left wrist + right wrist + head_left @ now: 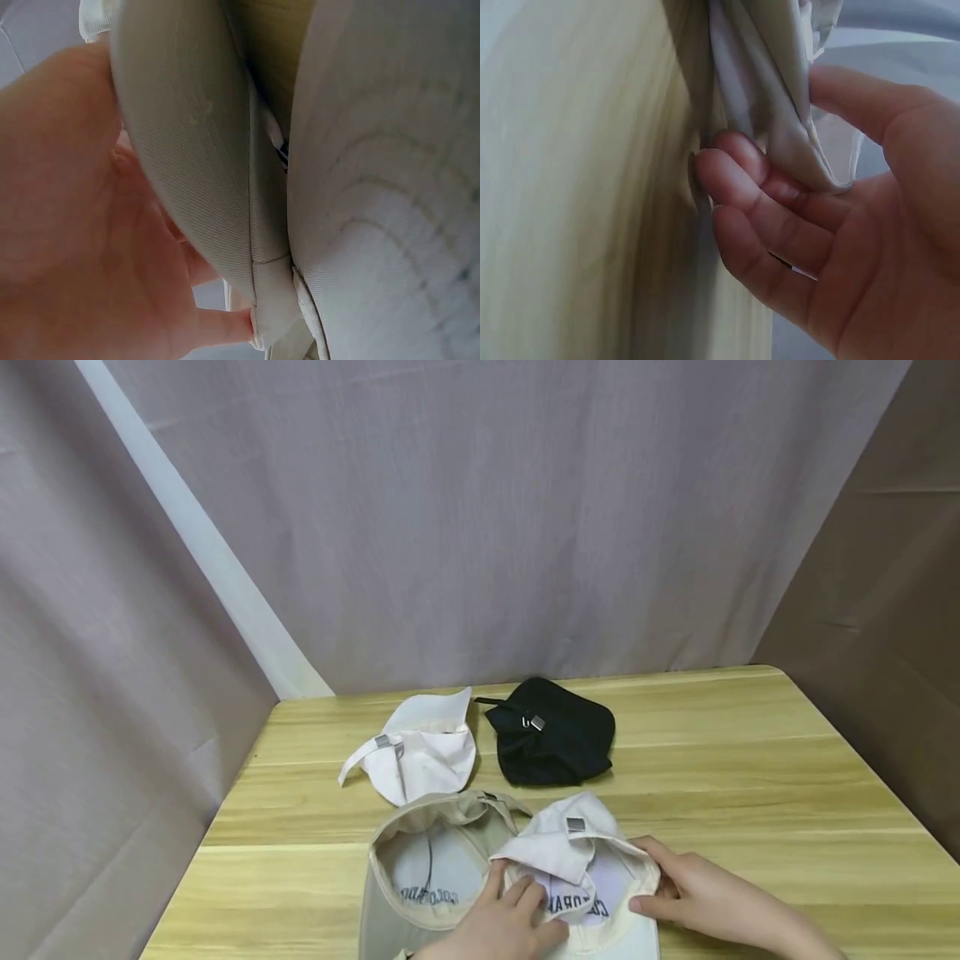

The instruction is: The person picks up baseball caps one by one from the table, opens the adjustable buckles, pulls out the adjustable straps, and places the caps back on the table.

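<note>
An off-white cap (pixel 551 847) lies upside down at the front of the table, its open side and mirrored dark lettering showing. My right hand (pixel 708 893) pinches its right edge between thumb and fingers; in the right wrist view the folded fabric (pixel 791 142) passes between them. On the cap's left edge my left hand (pixel 498 927) has its fingers bent over the sweatband. A beige cap (pixel 371 906), also inside up, sits directly left and overlaps the off-white one. The left wrist view shows a smooth beige brim (pixel 180 135) against my left palm.
Farther back lie a white cap (pixel 427 760) with its strap sticking out leftward and a black cap (pixel 555 735) with a metal buckle. They stand on a wooden table (pixel 300 818). Grey curtains (pixel 450 527) hang behind and beside it.
</note>
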The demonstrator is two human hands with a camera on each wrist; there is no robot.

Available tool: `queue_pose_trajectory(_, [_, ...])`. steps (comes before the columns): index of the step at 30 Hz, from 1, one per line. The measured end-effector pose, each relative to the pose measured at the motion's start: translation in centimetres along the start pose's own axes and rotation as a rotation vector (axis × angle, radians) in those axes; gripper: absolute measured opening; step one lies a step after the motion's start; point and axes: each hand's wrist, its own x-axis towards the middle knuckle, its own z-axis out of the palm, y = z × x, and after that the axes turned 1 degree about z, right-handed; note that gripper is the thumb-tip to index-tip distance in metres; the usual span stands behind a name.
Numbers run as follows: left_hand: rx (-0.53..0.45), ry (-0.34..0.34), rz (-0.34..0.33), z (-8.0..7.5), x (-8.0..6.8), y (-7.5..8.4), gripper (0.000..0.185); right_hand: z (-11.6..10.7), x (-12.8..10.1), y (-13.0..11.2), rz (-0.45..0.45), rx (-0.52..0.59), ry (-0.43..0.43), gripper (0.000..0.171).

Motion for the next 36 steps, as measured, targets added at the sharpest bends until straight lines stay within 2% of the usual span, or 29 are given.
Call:
queue_pose_trajectory(7, [0.042,0.040,0.004,-0.1,0.1,-0.2,0.031,0.6,0.4,-0.4,0.015,-0.029,0.037,0.067])
queue_pose_trajectory(13, [-0.060,0.013,0.031,-0.1,-0.1,-0.7,0.042,0.2,0.4,-0.1,-0.034,0.027,0.070,0.063])
queue_pose_trajectory(15, [-0.090,0.028,0.056,0.0,-0.1,-0.8,0.044,-0.1,0.1,0.0,-0.028,0.038,0.085,0.063])
queue_pose_trajectory(22, [-0.111,0.085,0.144,0.0,-0.1,-1.1,0.045,-1.4,-1.0,0.6,0.110,0.102,0.131,0.066])
queue_pose_trajectory(25, [-0.168,0.099,0.158,-0.1,-0.2,-1.2,0.048,-2.0,-1.8,1.4,0.065,-0.001,0.233,0.060])
queue_pose_trajectory(29, [-0.244,0.115,0.161,-0.3,-0.2,-1.4,0.050,-3.0,-3.0,2.8,-0.014,-0.240,0.433,0.052])
queue_pose_trajectory(32, [-0.237,0.112,0.151,-0.4,-0.2,-1.4,0.048,-4.2,-4.1,4.0,0.010,-0.326,0.521,0.052])
queue_pose_trajectory(36, [-0.214,0.080,0.143,-0.5,-0.2,-1.5,0.043,-6.6,-6.0,5.8,0.130,-0.411,0.575,0.051])
